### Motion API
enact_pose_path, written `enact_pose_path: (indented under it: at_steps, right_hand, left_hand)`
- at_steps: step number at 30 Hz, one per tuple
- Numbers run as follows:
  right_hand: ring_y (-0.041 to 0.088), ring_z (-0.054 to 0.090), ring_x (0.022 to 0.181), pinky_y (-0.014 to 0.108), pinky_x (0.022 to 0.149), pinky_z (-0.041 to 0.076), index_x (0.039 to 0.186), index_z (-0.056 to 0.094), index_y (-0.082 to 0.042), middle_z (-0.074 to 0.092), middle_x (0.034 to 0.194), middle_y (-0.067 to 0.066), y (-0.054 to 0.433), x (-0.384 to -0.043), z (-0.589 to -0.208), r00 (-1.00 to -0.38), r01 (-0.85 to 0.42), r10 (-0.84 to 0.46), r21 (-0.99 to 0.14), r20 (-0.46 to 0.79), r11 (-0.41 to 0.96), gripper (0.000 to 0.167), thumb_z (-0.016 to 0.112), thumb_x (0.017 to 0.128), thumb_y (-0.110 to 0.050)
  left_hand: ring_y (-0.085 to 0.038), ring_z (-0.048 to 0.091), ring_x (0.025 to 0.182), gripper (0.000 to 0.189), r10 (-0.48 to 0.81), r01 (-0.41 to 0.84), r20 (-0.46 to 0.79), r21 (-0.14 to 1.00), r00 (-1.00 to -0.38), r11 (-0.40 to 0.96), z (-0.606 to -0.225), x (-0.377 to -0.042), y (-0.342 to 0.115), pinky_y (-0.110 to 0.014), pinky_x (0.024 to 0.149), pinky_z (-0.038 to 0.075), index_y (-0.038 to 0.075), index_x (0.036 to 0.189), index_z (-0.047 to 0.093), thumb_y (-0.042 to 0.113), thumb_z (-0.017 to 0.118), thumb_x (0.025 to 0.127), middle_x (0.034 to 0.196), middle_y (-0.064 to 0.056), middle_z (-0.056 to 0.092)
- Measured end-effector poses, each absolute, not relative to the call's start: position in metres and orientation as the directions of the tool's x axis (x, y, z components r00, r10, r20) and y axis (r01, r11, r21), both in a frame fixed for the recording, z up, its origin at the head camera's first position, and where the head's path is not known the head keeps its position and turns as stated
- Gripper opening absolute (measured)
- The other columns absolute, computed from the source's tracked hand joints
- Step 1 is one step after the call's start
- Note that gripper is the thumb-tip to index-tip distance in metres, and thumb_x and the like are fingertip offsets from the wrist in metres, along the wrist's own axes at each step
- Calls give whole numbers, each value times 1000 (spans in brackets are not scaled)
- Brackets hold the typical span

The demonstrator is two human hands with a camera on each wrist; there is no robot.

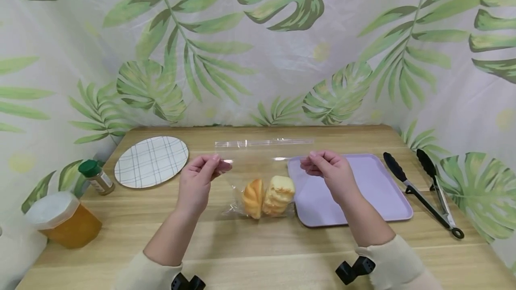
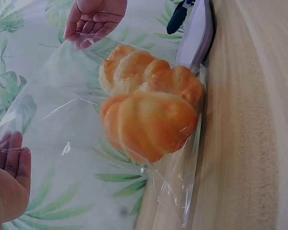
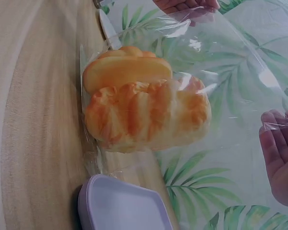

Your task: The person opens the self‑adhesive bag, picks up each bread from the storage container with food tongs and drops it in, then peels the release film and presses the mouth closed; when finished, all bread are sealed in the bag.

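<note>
Two bread rolls sit at the bottom of a clear plastic bag [image 1: 262,160] above the middle of the table. One is a golden ridged roll [image 1: 252,199] on the left. Beside it is a paler, lumpy-topped roll [image 1: 279,195], whose browned folds show in the right wrist view. My left hand [image 1: 197,185] pinches the bag's upper left side between thumb and fingers. On the opposite side, my right hand [image 1: 331,174] pinches it likewise, so the upper part is stretched between both hands. A strip [image 1: 264,143] runs along the bag's top edge.
A lilac tray [image 1: 363,187] lies at the right, partly behind my right hand, with black-tipped tongs [image 1: 427,205] beyond it. On the left are a checked plate [image 1: 151,162], a green-capped spice jar [image 1: 96,177] and a white-lidded amber tub [image 1: 72,223].
</note>
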State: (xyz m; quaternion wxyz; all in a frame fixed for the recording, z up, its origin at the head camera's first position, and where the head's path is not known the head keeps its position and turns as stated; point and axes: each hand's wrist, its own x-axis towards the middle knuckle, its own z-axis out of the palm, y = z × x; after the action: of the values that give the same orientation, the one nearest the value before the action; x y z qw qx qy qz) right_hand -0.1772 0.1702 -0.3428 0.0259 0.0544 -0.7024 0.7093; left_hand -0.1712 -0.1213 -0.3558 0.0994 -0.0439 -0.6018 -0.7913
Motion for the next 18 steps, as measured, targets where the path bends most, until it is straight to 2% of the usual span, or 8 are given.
enact_pose_path:
  at_steps: [5, 10, 18]
  right_hand:
    - [4, 71, 78, 21, 76, 60, 81, 66, -18, 74, 79, -13, 171, -177, -347, -992, -114, -51, -993, 115, -9, 24, 54, 100, -11]
    - [3, 71, 80, 20, 76, 60, 80, 68, -22, 74, 80, -13, 173, -176, -349, -990, -130, -56, -991, 132, -36, 28, 54, 99, -8]
    - [3, 72, 79, 20, 76, 60, 77, 68, -23, 74, 79, -12, 172, -174, -346, -992, -117, -28, -988, 121, -101, 31, 54, 97, -3]
  left_hand:
    - [-5, 72, 75, 27, -106, 214, 192, 940, -976, -265, -360, -169, -121, -22, 81, 60, 18, 78, 66, 5, 54, 99, 76, 9, 73]
    - [-7, 73, 75, 27, -101, 268, 248, 913, -963, -309, -364, -170, -120, -24, 81, 61, 17, 82, 68, 2, 54, 99, 81, 7, 76]
    - [-7, 73, 75, 35, -79, 301, 296, 861, -952, -409, -363, -168, -119, -24, 80, 61, 17, 81, 71, -4, 49, 98, 81, 5, 75]
